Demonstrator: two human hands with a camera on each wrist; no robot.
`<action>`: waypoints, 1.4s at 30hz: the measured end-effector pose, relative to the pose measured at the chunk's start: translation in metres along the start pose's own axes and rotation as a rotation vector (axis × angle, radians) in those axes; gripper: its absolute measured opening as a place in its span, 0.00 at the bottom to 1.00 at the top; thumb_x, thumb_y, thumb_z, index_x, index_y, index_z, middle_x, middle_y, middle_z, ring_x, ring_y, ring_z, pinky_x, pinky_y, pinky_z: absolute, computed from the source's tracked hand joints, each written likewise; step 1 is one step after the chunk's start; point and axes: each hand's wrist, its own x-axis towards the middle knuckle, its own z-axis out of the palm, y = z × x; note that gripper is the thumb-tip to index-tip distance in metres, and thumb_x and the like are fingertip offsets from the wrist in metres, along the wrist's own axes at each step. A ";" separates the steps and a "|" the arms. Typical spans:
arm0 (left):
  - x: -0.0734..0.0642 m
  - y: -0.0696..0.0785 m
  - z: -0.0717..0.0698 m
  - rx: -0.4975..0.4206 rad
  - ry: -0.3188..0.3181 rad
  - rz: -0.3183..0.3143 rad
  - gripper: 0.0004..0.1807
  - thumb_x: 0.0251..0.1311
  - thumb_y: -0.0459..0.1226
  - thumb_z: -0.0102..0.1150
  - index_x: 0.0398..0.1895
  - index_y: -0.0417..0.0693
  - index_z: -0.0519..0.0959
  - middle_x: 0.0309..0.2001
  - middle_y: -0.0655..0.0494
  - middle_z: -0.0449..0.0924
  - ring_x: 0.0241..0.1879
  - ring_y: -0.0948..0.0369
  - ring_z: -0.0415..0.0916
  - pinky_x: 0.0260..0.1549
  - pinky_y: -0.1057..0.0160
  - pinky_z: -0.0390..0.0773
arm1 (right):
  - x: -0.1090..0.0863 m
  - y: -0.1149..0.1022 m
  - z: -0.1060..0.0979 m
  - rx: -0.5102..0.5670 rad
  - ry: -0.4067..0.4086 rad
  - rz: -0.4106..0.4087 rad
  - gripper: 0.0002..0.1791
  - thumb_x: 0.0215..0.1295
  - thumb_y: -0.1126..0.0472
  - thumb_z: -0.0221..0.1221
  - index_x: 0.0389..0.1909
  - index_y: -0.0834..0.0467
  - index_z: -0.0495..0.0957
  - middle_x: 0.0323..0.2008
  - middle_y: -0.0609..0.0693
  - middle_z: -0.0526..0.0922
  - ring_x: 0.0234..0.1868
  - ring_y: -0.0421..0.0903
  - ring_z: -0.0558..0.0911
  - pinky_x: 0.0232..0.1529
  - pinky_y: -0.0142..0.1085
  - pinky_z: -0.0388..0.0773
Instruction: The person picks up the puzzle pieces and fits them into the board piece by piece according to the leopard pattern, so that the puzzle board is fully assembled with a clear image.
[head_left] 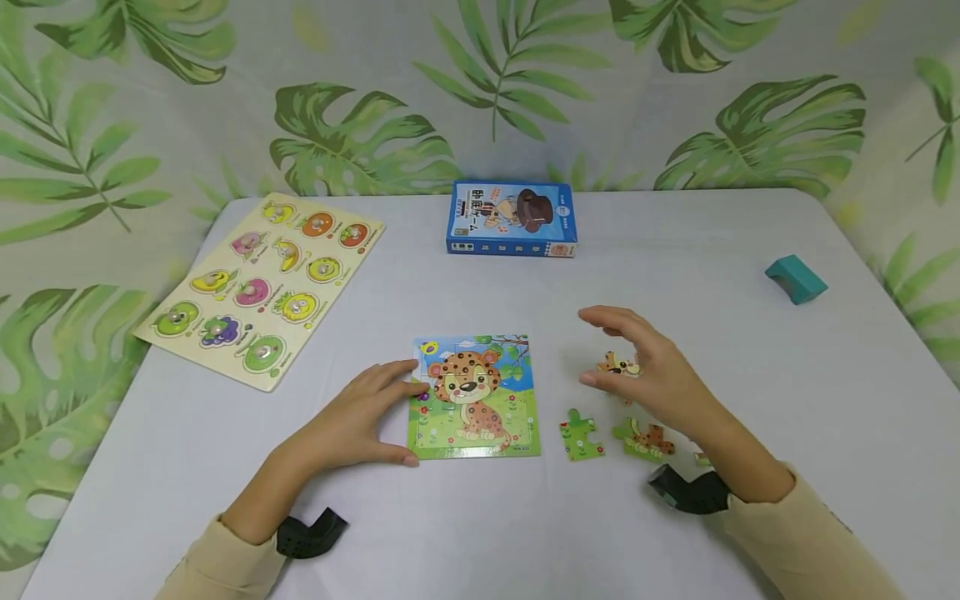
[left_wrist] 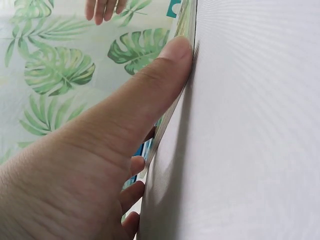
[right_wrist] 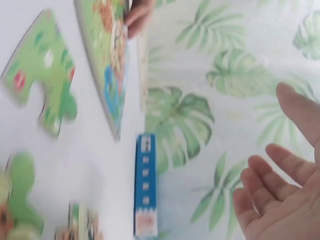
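A square leopard puzzle board lies on the white table, its cartoon leopard picture facing up. My left hand rests along its left side, fingers spread and fingertips on the edge, thumb by the near left corner. In the left wrist view the thumb lies against the board's thin edge. My right hand hovers to the right, thumb and fingers wide apart around nothing. Beneath and near it lie loose pieces: a green flowered one, a leopard-body one and one with a face, partly hidden by the hand.
Behind the board stands a blue card game box. A wooden fruit peg board lies at the back left. At the far right sits a teal arched block. Leaf-printed cloth hangs behind the table.
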 end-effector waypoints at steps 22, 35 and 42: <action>0.000 -0.001 0.002 -0.017 -0.020 -0.019 0.47 0.34 0.65 0.63 0.60 0.55 0.67 0.67 0.55 0.49 0.65 0.53 0.46 0.61 0.52 0.46 | -0.029 0.080 -0.024 -0.130 -0.163 0.213 0.39 0.48 0.55 0.66 0.61 0.59 0.62 0.59 0.56 0.65 0.60 0.57 0.61 0.55 0.56 0.58; 0.000 0.000 0.002 -0.024 -0.009 -0.013 0.46 0.34 0.64 0.64 0.60 0.54 0.67 0.67 0.54 0.50 0.65 0.53 0.46 0.61 0.51 0.46 | -0.023 0.085 -0.022 -0.254 -0.313 0.217 0.43 0.47 0.47 0.66 0.63 0.58 0.61 0.61 0.57 0.61 0.61 0.59 0.58 0.55 0.58 0.56; 0.000 0.000 0.001 -0.022 -0.026 -0.029 0.47 0.34 0.64 0.63 0.60 0.54 0.67 0.67 0.55 0.49 0.65 0.53 0.45 0.61 0.51 0.46 | -0.018 0.083 -0.025 -0.312 -0.395 0.206 0.44 0.47 0.44 0.65 0.64 0.55 0.61 0.61 0.58 0.58 0.59 0.60 0.56 0.53 0.61 0.53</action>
